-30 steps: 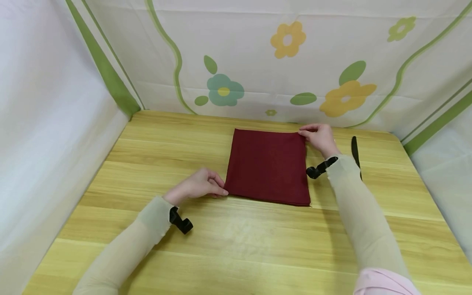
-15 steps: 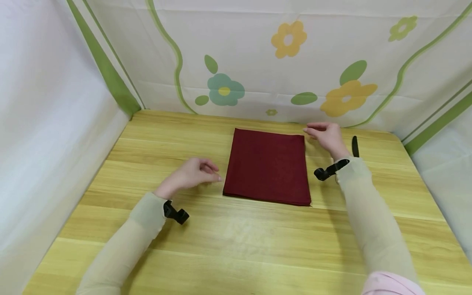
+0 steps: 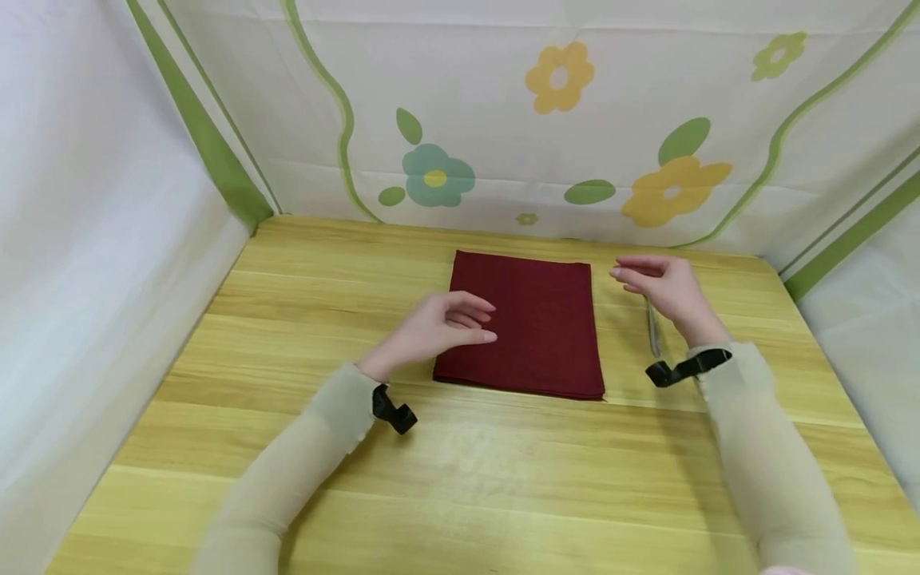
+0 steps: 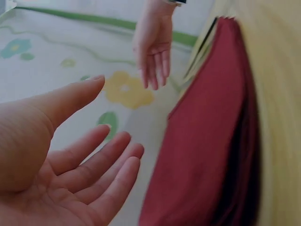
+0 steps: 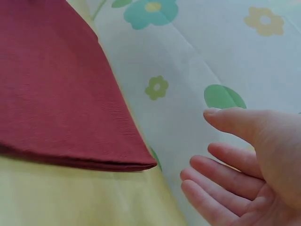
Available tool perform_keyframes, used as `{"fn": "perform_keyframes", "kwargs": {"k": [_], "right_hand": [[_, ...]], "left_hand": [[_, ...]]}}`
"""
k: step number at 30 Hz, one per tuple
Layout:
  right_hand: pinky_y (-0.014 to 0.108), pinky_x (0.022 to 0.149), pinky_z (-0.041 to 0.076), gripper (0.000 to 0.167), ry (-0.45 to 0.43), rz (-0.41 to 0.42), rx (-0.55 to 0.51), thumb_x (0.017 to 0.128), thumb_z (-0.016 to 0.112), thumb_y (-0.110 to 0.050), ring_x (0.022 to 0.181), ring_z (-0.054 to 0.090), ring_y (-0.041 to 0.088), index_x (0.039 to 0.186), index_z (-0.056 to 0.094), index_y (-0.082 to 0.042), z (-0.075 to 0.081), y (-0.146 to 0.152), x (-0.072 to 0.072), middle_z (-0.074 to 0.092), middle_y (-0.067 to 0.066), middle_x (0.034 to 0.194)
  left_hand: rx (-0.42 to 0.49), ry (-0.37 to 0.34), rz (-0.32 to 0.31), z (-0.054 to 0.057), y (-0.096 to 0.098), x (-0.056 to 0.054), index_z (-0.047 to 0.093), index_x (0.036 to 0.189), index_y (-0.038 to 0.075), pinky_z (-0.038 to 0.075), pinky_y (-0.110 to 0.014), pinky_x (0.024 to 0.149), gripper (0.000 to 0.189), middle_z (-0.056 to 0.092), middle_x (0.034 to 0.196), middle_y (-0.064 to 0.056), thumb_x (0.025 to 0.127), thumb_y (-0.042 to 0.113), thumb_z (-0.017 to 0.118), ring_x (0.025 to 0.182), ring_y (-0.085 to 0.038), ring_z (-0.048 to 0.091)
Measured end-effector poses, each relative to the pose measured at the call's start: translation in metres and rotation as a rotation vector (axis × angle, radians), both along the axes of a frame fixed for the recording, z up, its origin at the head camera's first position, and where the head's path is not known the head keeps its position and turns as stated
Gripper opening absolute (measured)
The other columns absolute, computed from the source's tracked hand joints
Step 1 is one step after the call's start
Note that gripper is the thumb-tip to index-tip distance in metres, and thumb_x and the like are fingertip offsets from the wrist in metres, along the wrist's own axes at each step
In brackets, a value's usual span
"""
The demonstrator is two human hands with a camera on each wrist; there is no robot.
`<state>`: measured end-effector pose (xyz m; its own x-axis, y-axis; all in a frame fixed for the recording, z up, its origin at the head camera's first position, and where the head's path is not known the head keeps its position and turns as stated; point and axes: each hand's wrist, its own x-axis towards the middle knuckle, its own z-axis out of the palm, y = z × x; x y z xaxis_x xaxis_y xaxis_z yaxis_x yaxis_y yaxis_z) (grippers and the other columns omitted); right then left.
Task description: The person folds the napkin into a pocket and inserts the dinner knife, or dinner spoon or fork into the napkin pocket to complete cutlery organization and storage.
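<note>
A dark red cloth (image 3: 532, 335), folded into a layered square, lies flat on the wooden table. My left hand (image 3: 442, 327) hovers over its left part, fingers apart and holding nothing. In the left wrist view, the same hand (image 4: 80, 165) has thumb and fingers spread beside the cloth (image 4: 202, 127). To the right of the cloth, my right hand (image 3: 664, 287) is off the fabric with nothing in its grasp. Its relaxed fingers also show in the right wrist view, apart from the cloth's corner (image 5: 117, 150). Below it shows a slim silver-grey strip (image 3: 652, 331), its kind unclear and partly hidden.
The wooden table (image 3: 460, 495) stretches around the cloth. A white curtain (image 3: 503, 104) with flowers and leaves stands at the back edge, with white fabric at both sides. Black camera mounts (image 3: 395, 411) sit on both wrists.
Both hands let go of the cloth's corners. My left hand lifted away, then came right over the cloth; my right hand moved right, covering the black, narrow object there. The cloth stayed in place.
</note>
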<state>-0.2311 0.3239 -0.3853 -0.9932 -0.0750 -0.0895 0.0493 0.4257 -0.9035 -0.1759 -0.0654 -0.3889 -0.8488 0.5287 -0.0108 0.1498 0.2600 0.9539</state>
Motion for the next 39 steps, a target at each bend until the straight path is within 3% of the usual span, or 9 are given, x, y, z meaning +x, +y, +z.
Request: {"fn": "perform_keyframes", "kwargs": {"k": [3, 9, 15, 22, 29, 39], "right_hand": [[0.027, 0.091, 0.054, 0.060, -0.033, 0.018, 0.011, 0.096, 0.073, -0.037, 0.105, 0.069, 0.006, 0.141, 0.058, 0.001, -0.007, 0.006, 0.016, 0.070, -0.004, 0.122], [0.017, 0.087, 0.051, 0.063, -0.101, 0.064, 0.045, 0.098, 0.072, -0.035, 0.103, 0.069, 0.006, 0.144, 0.054, 0.003, -0.019, 0.012, 0.052, 0.070, 0.000, 0.124], [0.019, 0.087, 0.053, 0.060, -0.134, 0.085, 0.013, 0.095, 0.075, -0.032, 0.105, 0.068, 0.004, 0.140, 0.058, 0.005, -0.027, 0.010, 0.090, 0.068, 0.014, 0.128], [0.022, 0.087, 0.054, 0.058, -0.167, 0.114, -0.030, 0.095, 0.076, -0.028, 0.108, 0.067, 0.007, 0.140, 0.058, 0.004, -0.035, 0.004, 0.125, 0.066, 0.016, 0.130], [0.021, 0.086, 0.054, 0.056, -0.188, 0.121, -0.062, 0.094, 0.077, -0.022, 0.109, 0.067, 0.007, 0.138, 0.059, 0.006, -0.040, -0.005, 0.142, 0.066, 0.018, 0.130], [0.020, 0.087, 0.053, 0.059, -0.250, 0.065, -0.099, 0.093, 0.078, -0.023, 0.110, 0.065, 0.006, 0.140, 0.057, 0.006, -0.041, -0.017, 0.150, 0.065, 0.017, 0.131]], "left_hand": [[0.009, 0.001, -0.042, -0.009, 0.017, 0.002, 0.066, 0.130, 0.003, 0.054, -0.029, 0.090, 0.048, 0.066, 0.125, -0.017, 0.090, 0.022, 0.082, 0.101, -0.019, 0.066], [0.027, -0.001, -0.095, -0.024, 0.048, 0.007, 0.066, 0.131, 0.003, 0.054, -0.027, 0.089, 0.050, 0.068, 0.123, -0.011, 0.089, 0.024, 0.083, 0.101, -0.015, 0.066], [0.031, -0.023, -0.129, -0.036, 0.077, 0.011, 0.068, 0.128, 0.003, 0.054, -0.024, 0.087, 0.047, 0.069, 0.120, -0.008, 0.087, 0.022, 0.084, 0.097, -0.012, 0.067], [0.025, -0.025, -0.170, -0.045, 0.108, 0.015, 0.069, 0.126, 0.004, 0.054, -0.020, 0.085, 0.045, 0.071, 0.114, -0.004, 0.087, 0.021, 0.084, 0.093, -0.007, 0.067], [-0.009, -0.043, -0.199, -0.048, 0.131, 0.018, 0.070, 0.123, 0.005, 0.053, -0.017, 0.083, 0.041, 0.070, 0.110, 0.000, 0.087, 0.017, 0.084, 0.093, -0.005, 0.066], [-0.123, 0.018, -0.196, -0.051, 0.147, 0.022, 0.073, 0.117, 0.006, 0.051, -0.012, 0.080, 0.034, 0.071, 0.105, 0.004, 0.086, 0.016, 0.085, 0.093, -0.003, 0.065]]}}
